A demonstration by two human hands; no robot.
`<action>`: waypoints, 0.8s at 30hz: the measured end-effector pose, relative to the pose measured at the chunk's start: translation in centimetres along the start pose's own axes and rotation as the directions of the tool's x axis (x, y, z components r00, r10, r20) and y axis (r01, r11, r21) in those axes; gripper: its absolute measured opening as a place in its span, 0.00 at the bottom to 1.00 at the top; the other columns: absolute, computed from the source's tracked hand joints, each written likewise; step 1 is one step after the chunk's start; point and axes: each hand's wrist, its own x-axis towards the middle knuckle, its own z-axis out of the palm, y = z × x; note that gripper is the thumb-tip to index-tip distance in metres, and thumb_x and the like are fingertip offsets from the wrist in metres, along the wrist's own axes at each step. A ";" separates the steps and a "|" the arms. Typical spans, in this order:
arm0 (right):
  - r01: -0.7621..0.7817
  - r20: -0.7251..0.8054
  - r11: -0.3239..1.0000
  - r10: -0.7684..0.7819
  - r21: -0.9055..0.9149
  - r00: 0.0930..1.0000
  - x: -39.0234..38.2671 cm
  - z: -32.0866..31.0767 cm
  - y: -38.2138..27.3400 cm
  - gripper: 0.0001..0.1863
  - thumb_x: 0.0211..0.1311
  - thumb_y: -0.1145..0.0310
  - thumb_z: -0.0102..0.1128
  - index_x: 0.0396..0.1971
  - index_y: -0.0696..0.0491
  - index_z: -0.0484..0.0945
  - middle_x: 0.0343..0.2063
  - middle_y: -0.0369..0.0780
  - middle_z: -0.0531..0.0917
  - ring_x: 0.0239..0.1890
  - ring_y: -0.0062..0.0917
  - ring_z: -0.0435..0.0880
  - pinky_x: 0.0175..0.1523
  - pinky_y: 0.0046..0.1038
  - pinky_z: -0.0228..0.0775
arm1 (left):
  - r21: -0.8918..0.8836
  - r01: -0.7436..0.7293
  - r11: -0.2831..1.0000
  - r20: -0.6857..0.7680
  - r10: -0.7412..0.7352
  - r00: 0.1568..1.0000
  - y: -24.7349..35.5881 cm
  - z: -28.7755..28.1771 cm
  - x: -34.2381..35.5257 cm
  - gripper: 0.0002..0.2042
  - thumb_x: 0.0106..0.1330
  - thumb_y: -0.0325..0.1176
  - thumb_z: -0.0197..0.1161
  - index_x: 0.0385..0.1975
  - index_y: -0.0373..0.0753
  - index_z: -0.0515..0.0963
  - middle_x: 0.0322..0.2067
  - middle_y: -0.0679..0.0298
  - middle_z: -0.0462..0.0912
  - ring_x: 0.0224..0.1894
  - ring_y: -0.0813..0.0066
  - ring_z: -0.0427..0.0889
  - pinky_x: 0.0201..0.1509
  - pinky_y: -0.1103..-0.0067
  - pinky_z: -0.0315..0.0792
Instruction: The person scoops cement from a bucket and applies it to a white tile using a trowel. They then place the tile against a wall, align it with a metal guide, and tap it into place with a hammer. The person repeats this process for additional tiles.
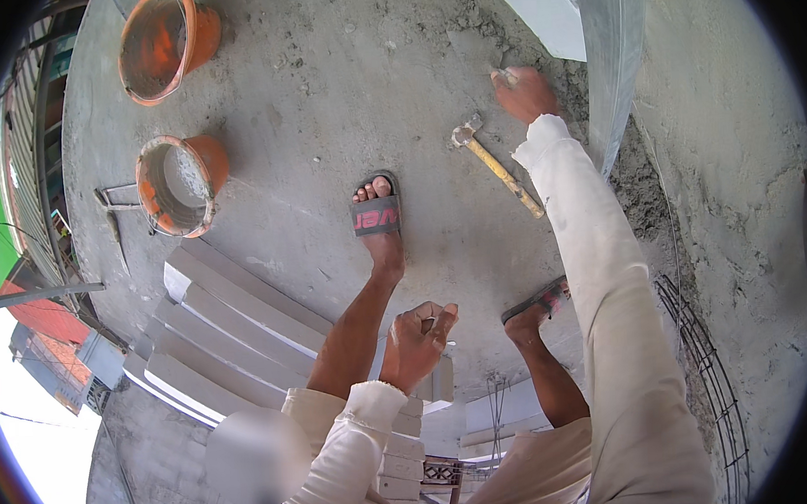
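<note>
Hammer: lies on the concrete floor, its yellow handle slanting toward my right sleeve.
Right hand: just beyond the hammer, fingers curled inward; I cannot tell how tightly, or what they hold.
Left hand: nearer me than the hammer, curled closed, nothing visible in it.
Buckets: two, orange, well left of the hammer.

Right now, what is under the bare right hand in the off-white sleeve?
Rough grey concrete floor shows around the bare right hand; whatever the hand itself covers cannot be seen.
</note>
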 end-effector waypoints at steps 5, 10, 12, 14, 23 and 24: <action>-0.032 -0.203 0.991 0.059 0.133 0.977 3.6 1.4 -0.2 0.31 0.68 0.47 0.65 0.59 0.57 0.85 0.58 0.55 0.85 0.63 0.48 0.84 0.69 0.43 0.74 | -0.061 -0.022 0.998 -0.004 0.022 1.000 1.9 -1.9 0.6 0.19 0.77 0.44 0.66 0.31 0.32 0.86 0.13 0.70 0.69 0.20 0.85 0.62 0.25 0.76 0.60; -0.073 -0.268 0.984 0.115 0.162 0.956 -1.0 4.4 2.7 0.31 0.67 0.47 0.65 0.57 0.60 0.85 0.55 0.56 0.86 0.60 0.50 0.85 0.67 0.42 0.75 | -0.073 0.013 0.997 0.013 -0.012 1.000 2.5 -3.0 0.6 0.19 0.76 0.45 0.65 0.33 0.32 0.87 0.13 0.69 0.69 0.21 0.84 0.62 0.26 0.75 0.61; -0.067 -0.239 0.991 0.094 0.115 0.966 -2.3 4.2 5.9 0.31 0.67 0.48 0.65 0.56 0.61 0.85 0.54 0.57 0.87 0.58 0.52 0.85 0.65 0.42 0.76 | -0.069 0.030 0.997 -0.004 -0.030 1.000 3.2 -3.1 0.5 0.19 0.76 0.45 0.65 0.33 0.32 0.87 0.13 0.69 0.69 0.20 0.84 0.62 0.26 0.75 0.61; -0.095 -0.118 0.985 0.113 0.146 0.987 -3.8 3.3 6.4 0.32 0.67 0.48 0.65 0.55 0.62 0.85 0.51 0.58 0.87 0.56 0.54 0.85 0.64 0.43 0.76 | -0.081 0.048 0.996 -0.014 -0.049 0.999 3.1 -3.4 0.6 0.20 0.76 0.45 0.65 0.33 0.32 0.87 0.13 0.69 0.69 0.20 0.83 0.61 0.27 0.75 0.60; -0.169 -0.308 0.985 0.166 0.018 0.937 -7.9 1.9 2.4 0.21 0.69 0.47 0.63 0.44 0.50 0.87 0.39 0.52 0.90 0.48 0.55 0.87 0.55 0.52 0.78 | -0.111 0.002 0.994 -0.060 -0.008 0.998 0.9 -1.9 1.0 0.21 0.77 0.46 0.67 0.34 0.30 0.87 0.14 0.66 0.77 0.17 0.82 0.70 0.22 0.75 0.64; -0.138 -0.302 0.990 0.142 0.034 0.943 -9.5 1.6 1.9 0.21 0.69 0.47 0.63 0.44 0.50 0.87 0.39 0.52 0.90 0.46 0.56 0.88 0.53 0.52 0.79 | -0.213 0.037 0.976 -0.057 -0.051 0.997 0.3 -1.5 0.9 0.21 0.77 0.46 0.67 0.34 0.30 0.87 0.15 0.66 0.78 0.17 0.82 0.71 0.21 0.76 0.65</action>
